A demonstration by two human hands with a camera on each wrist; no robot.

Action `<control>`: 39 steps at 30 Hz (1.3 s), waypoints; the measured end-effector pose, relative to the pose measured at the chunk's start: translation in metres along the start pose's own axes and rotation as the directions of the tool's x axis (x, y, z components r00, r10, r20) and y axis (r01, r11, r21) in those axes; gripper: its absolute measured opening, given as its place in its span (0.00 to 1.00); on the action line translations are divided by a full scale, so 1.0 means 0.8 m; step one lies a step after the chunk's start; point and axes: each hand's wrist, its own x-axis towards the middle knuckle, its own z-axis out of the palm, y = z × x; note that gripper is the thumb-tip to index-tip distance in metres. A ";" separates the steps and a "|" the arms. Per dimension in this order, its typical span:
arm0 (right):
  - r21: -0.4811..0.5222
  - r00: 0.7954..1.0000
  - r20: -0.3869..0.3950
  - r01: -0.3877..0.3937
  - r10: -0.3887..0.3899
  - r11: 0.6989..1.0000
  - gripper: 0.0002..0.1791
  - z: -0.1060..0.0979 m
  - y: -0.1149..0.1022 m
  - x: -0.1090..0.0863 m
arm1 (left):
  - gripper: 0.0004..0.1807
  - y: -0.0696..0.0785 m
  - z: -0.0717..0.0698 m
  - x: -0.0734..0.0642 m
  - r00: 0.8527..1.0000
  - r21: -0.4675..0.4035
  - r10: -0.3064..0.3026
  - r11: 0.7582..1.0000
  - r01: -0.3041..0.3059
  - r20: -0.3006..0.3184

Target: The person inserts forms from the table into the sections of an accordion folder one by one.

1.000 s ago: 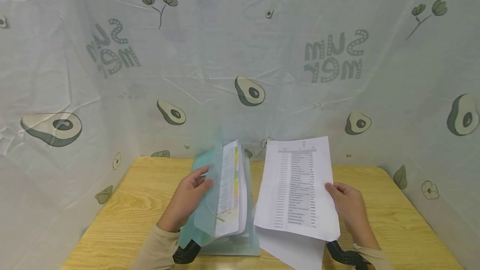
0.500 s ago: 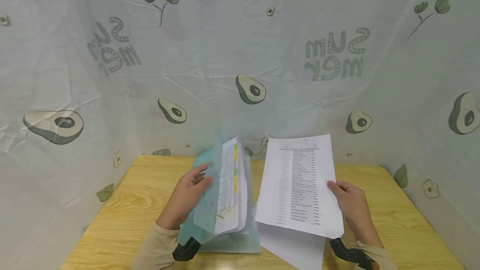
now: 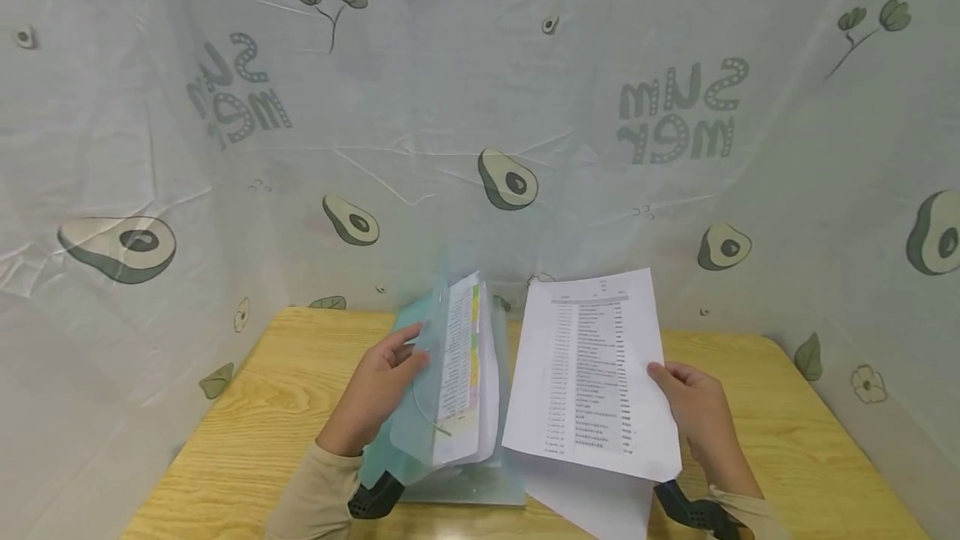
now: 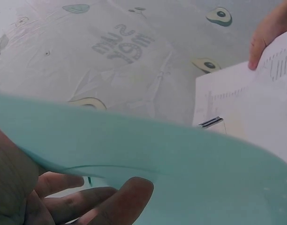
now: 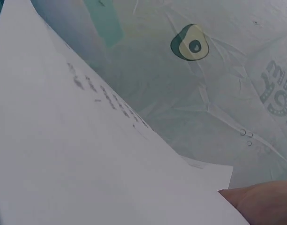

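Note:
A translucent teal document folder [image 3: 411, 432] stands partly open on the table, its cover tilted up. My left hand [image 3: 382, 386] holds that cover between thumb and fingers, also close up in the left wrist view. Inside the folder are printed papers [image 3: 459, 365] with yellow and green colouring along one edge. To the folder's right, my right hand [image 3: 697, 407] pinches the right edge of a printed sheet [image 3: 592, 365] with a table of text. Another white sheet [image 3: 600, 494] hangs beneath it. The right wrist view is mostly filled by white paper [image 5: 78, 154].
The wooden table [image 3: 262, 407] runs under both arms. A pale curtain [image 3: 420, 107] printed with avocados and lettering hangs behind and at both sides. Dark wrist devices [image 3: 375, 497] are worn on both wrists.
The printed sheet and my right hand have shifted slightly left, closer to the folder. My left hand keeps its hold on the cover. The head view has turned a little.

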 end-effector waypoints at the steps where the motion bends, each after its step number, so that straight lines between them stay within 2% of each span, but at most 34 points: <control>1: 0.000 1.000 0.002 0.000 0.000 1.000 0.33 0.000 -0.001 0.000 | 0.28 0.000 0.000 0.001 1.000 0.003 -0.001 1.000 0.001 -0.003; 12: 0.002 1.000 0.008 0.008 -0.008 1.000 0.30 0.006 -0.007 -0.003 | 0.27 -0.001 0.002 0.001 1.000 -0.020 -0.012 1.000 0.012 0.005; 21: 0.016 0.997 0.076 0.016 -0.017 1.000 0.28 0.029 -0.008 -0.008 | 0.28 -0.003 0.004 0.002 1.000 -0.018 -0.013 1.000 0.013 0.017; 30: 0.082 0.996 0.089 -0.011 0.004 0.997 0.22 0.052 -0.012 -0.011 | 0.28 0.000 0.005 -0.002 1.000 -0.013 0.009 1.000 -0.009 0.009; 39: 0.094 0.995 0.097 -0.010 0.001 0.996 0.21 0.063 -0.011 -0.014 | 0.27 -0.002 0.007 -0.001 1.000 0.007 -0.004 1.000 0.004 0.006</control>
